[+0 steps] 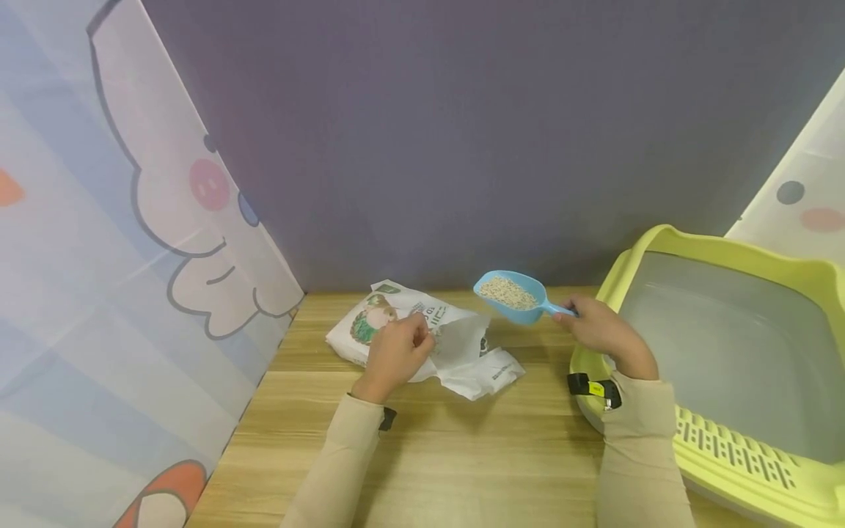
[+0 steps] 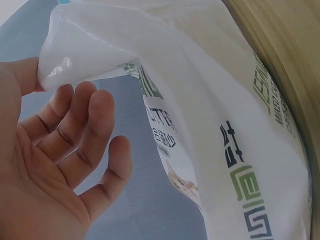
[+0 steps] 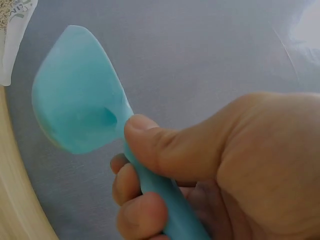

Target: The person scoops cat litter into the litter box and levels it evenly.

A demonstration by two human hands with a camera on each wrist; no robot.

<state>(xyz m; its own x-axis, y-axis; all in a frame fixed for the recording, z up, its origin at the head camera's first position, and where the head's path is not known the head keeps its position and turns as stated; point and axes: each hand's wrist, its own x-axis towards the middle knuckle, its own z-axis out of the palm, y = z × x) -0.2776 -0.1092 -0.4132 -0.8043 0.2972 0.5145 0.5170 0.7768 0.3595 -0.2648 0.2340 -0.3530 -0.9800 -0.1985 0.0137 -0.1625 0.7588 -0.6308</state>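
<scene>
A white cat litter bag (image 1: 455, 341) lies on its side on the table, its torn mouth toward the right. My left hand (image 1: 399, 348) pinches the edge of the mouth, the thumb (image 2: 27, 75) pressed on the plastic and the other fingers curled loosely below. With my right hand (image 1: 604, 330) I grip the handle of a light blue scoop (image 3: 80, 95), thumb along its top. Pale, speckled litter (image 1: 508, 292) fills much of the scoop, which is held in the air just right of the bag.
A large litter box (image 1: 752, 249) with a yellow-green rim and grey inside stands on the right, close to my right forearm. Behind the wooden table (image 1: 297, 447) rises a dark grey wall (image 1: 422, 147). A curtain with cartoon prints (image 1: 79, 293) hangs on the left.
</scene>
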